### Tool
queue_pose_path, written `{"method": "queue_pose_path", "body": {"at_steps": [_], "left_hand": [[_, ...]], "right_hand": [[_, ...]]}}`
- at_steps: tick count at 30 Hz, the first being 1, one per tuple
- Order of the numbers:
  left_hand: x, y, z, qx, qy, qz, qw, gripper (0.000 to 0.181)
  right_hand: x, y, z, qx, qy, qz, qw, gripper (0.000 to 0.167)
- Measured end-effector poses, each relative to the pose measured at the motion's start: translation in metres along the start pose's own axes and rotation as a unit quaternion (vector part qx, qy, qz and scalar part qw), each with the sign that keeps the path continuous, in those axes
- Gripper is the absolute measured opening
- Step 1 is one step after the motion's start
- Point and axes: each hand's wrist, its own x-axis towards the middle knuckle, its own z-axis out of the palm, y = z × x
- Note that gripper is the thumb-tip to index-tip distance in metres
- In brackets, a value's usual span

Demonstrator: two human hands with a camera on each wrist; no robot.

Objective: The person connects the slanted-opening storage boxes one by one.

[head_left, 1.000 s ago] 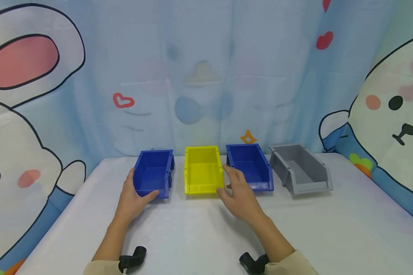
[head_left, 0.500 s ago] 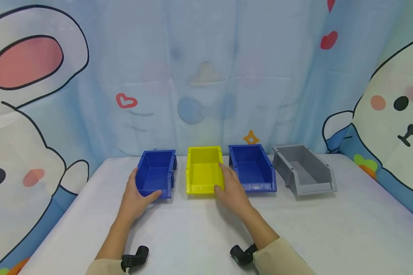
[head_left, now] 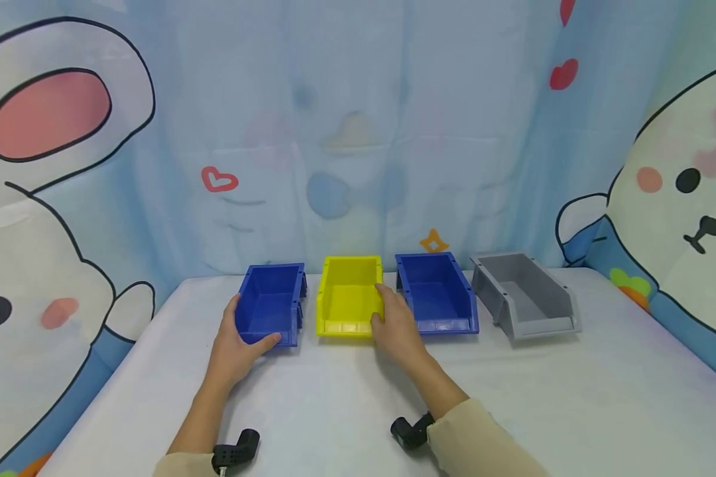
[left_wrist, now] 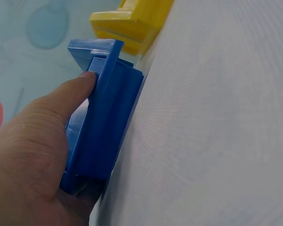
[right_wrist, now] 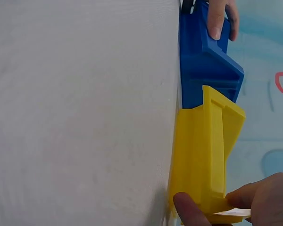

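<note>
A blue open-fronted plastic storage bin (head_left: 270, 301) stands at the left of a row. My left hand (head_left: 231, 351) grips its front left corner. In the left wrist view the thumb (left_wrist: 78, 92) lies on the rim, and the other fingers are mostly hidden behind the bin. Just right of it is a yellow bin (head_left: 347, 295) of the same shape. My right hand (head_left: 398, 334) holds the yellow bin by its right wall. The right wrist view has the thumb and a finger on either side of the yellow bin's corner (right_wrist: 212, 202).
A second blue bin (head_left: 434, 291) stands right of my right hand, close to it. At the row's right end a grey bin (head_left: 528, 295) sits at an angle. All rest on a white-covered table (head_left: 328, 411), with a cartoon-printed curtain (head_left: 358, 132) behind.
My right hand has moved left from beside the yellow bin and taken hold of its right wall. The yellow bin has shifted slightly left, nearer the left blue bin. My left hand keeps its grip.
</note>
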Motion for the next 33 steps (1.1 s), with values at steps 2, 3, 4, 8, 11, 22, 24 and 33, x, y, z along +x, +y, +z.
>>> {"method": "queue_pose_path", "body": {"at_steps": [2,3,4,8,11,22,24,33], "left_hand": [[0.001,0.001,0.003,-0.002,0.002,0.0,1.0,0.115],[0.002,0.001,0.004,-0.004,0.003,0.0,1.0,0.115],[0.002,0.002,0.004,-0.005,0.004,0.001,1.0,0.114],[0.004,0.005,0.005,-0.006,0.007,0.003,0.9999,0.113],[0.005,0.006,0.005,-0.009,0.008,0.006,0.9999,0.113],[0.003,0.002,0.004,-0.008,0.013,-0.004,0.9999,0.112],[0.003,0.001,0.004,-0.009,0.013,-0.006,0.9999,0.112],[0.003,-0.002,0.003,-0.007,0.01,-0.007,0.9999,0.113]], "right_hand": [[0.001,0.0,0.0,0.008,0.003,0.002,1.0,0.057],[0.001,0.0,-0.001,0.012,0.004,0.004,0.9999,0.057],[0.001,0.0,-0.001,0.02,0.005,0.005,0.9998,0.057],[0.003,-0.001,-0.003,0.041,0.01,0.005,0.9991,0.058],[0.004,-0.003,-0.004,0.059,0.011,0.004,0.9982,0.058],[0.006,-0.015,-0.004,0.195,-0.023,0.054,0.9791,0.061],[0.005,-0.017,-0.003,0.201,-0.028,0.056,0.9775,0.061],[0.003,-0.017,0.005,0.21,-0.037,0.047,0.9759,0.062]]}}
